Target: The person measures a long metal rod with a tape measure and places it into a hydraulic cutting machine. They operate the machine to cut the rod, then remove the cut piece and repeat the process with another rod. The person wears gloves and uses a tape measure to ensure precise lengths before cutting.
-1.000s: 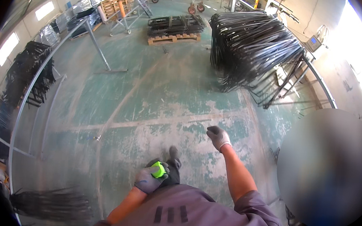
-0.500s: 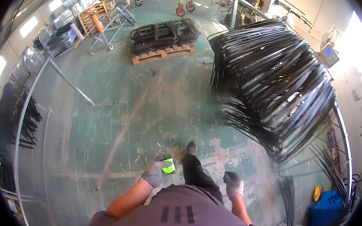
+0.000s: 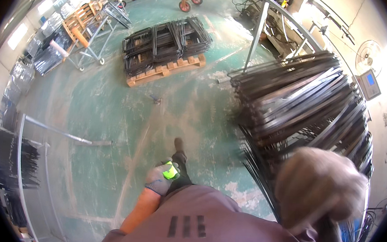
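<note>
Closest to the camera, the right hand (image 3: 319, 194) in a grey work glove is raised high and blurred, filling the lower right of the view; whether its fingers are curled or spread cannot be told, and nothing shows in it. Below it lies the person's grey-purple shirt (image 3: 212, 227). Lower and to the left, the left hand (image 3: 161, 178), also gloved in grey, is closed around a small bright yellow-green object (image 3: 170, 171), held at hip height just beside the person's dark trouser leg and shoe (image 3: 179, 144). Under them spreads a worn green floor (image 3: 111, 128). Just behind the right hand a large rack of dark metal frames (image 3: 303, 107) hangs in a dense bundle. Farther off, a wooden pallet (image 3: 165, 71) carries flat stacks of similar dark frames (image 3: 165, 41). Beyond it, to the left, stands a wheeled metal trolley (image 3: 92, 45).
</note>
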`<action>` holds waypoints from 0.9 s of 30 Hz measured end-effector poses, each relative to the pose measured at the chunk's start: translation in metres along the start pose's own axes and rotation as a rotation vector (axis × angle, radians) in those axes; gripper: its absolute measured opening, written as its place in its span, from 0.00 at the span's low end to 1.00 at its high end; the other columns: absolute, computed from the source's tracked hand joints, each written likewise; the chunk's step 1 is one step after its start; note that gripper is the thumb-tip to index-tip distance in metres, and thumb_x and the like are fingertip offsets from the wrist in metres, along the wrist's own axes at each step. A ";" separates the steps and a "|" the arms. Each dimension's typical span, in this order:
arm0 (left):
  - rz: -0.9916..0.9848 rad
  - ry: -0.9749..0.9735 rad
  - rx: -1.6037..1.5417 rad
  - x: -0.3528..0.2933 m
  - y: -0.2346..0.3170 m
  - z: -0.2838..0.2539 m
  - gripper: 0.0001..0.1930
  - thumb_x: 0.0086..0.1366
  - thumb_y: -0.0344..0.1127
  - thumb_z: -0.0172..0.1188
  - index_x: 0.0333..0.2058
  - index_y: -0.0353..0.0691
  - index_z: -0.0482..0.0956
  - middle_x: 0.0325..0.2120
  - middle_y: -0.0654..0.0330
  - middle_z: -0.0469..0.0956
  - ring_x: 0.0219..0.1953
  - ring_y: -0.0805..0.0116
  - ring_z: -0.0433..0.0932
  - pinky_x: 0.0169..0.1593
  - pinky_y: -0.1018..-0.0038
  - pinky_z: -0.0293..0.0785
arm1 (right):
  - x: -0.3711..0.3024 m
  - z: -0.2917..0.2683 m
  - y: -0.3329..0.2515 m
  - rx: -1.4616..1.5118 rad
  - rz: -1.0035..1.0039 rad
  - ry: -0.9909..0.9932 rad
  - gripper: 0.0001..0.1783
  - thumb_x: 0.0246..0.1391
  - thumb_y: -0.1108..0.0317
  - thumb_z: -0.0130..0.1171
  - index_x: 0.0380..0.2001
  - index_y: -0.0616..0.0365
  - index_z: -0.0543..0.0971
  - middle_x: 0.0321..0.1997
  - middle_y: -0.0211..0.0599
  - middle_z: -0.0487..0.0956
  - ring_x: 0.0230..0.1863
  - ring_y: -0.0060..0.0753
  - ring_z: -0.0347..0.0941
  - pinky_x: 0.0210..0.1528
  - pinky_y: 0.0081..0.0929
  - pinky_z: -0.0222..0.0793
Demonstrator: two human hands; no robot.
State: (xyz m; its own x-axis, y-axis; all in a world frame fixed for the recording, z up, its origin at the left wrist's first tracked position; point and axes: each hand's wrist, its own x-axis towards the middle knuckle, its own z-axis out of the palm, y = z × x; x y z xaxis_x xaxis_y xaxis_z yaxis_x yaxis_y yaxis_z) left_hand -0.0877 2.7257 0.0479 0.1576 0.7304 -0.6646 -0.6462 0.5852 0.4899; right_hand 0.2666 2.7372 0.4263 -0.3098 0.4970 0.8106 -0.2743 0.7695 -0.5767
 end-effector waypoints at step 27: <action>-0.177 -0.228 0.888 0.666 0.421 0.534 0.19 0.67 0.26 0.68 0.56 0.31 0.83 0.44 0.52 0.88 0.43 0.61 0.88 0.48 0.67 0.85 | 0.276 -0.614 0.531 -1.348 0.847 0.309 0.26 0.70 0.54 0.71 0.62 0.61 0.85 0.46 0.36 0.85 0.50 0.28 0.81 0.60 0.33 0.76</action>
State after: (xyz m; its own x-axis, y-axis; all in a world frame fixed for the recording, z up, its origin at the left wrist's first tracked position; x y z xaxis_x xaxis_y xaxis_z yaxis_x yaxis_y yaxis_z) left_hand 0.1440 3.6470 0.1129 0.4031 0.6011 -0.6901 0.1940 0.6808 0.7063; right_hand 0.5945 3.5291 0.4061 0.2819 0.8682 0.4084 0.8773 -0.0609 -0.4761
